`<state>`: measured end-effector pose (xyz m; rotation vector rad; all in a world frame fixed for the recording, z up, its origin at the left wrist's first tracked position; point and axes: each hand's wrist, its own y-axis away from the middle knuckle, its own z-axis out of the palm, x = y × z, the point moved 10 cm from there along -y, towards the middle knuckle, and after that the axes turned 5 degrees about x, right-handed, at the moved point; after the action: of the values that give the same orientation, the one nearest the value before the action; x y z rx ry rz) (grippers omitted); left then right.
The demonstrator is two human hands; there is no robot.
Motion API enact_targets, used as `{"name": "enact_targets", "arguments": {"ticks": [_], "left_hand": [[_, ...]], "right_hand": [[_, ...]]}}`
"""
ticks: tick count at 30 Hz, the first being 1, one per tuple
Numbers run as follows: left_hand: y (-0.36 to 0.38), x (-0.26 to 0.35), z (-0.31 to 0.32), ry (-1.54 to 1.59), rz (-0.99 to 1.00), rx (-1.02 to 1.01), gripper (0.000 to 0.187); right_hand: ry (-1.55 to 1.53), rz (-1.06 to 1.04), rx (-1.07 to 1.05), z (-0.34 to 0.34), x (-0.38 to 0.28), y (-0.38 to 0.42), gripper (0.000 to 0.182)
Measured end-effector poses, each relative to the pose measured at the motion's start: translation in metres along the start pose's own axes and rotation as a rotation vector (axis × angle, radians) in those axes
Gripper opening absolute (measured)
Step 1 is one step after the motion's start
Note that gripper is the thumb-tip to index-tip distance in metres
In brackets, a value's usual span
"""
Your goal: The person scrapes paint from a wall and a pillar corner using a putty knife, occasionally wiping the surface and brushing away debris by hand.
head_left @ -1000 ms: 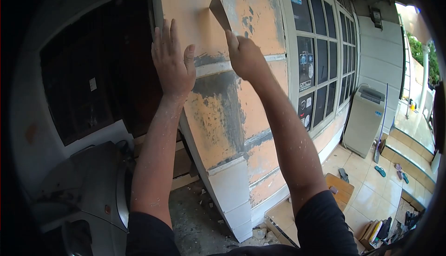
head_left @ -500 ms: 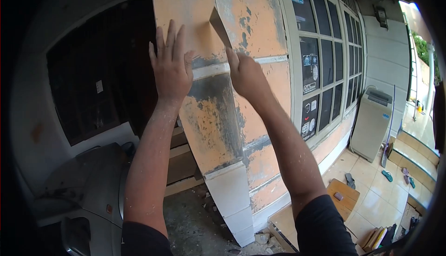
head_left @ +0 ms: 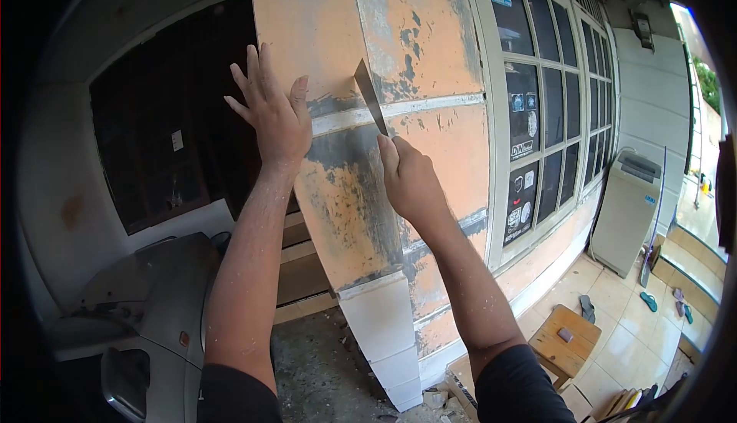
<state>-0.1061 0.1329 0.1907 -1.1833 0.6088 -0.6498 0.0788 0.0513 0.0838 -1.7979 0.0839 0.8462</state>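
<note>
In the head view, a wall scraper [head_left: 371,99] with a broad thin blade points upward, its handle wrapped by the fingers of my right hand [head_left: 413,177]. The blade lies over the corner of a pillar [head_left: 307,31] covered in patchy orange and grey paint, just above its white band. My left hand [head_left: 278,120] is open with fingers spread, at the pillar's left edge, and holds nothing. Below it, the pillar face is dark grey over scuffed orange. White specks dot both forearms.
A barred window [head_left: 537,108] with stickers is on the right. Beyond it stand a washing machine [head_left: 628,212] and a wooden stool [head_left: 564,338] with a small block on top. A car [head_left: 153,292] is parked at lower left. Rubble [head_left: 436,398] lies by the pillar's foot.
My right hand has moved down with the scraper, its blade now lower on the pillar. My left hand's fingers are more spread, and the hand sits slightly further left.
</note>
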Motion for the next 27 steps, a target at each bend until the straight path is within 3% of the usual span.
{"name": "enact_targets", "arguments": {"ticks": [2,4,8,12,15,24,27], "left_hand": [[0.003,-0.004,0.004,0.022,-0.001,-0.026,0.07],[0.003,-0.006,0.005,0.056,-0.009,-0.04,0.069],[-0.001,0.003,0.007,0.009,0.006,-0.081,0.068],[0.001,-0.009,0.007,0.004,-0.048,-0.07,0.067],[0.0,-0.007,0.007,0.007,-0.03,-0.065,0.066],[-0.002,-0.007,0.009,-0.011,-0.05,-0.105,0.064],[-0.002,-0.007,0.006,0.077,-0.062,-0.088,0.063]], "right_hand": [[0.004,0.072,-0.03,0.002,0.001,0.0,0.051],[-0.061,-0.126,0.086,-0.004,-0.026,-0.036,0.058],[-0.037,-0.081,0.071,-0.014,-0.068,-0.124,0.069],[-0.006,-0.125,0.094,-0.011,-0.068,-0.096,0.061],[-0.078,-0.052,0.089,-0.001,-0.025,-0.04,0.059],[-0.094,0.02,0.1,-0.003,-0.056,-0.09,0.055],[-0.083,0.029,0.13,0.003,-0.035,-0.035,0.053]]}}
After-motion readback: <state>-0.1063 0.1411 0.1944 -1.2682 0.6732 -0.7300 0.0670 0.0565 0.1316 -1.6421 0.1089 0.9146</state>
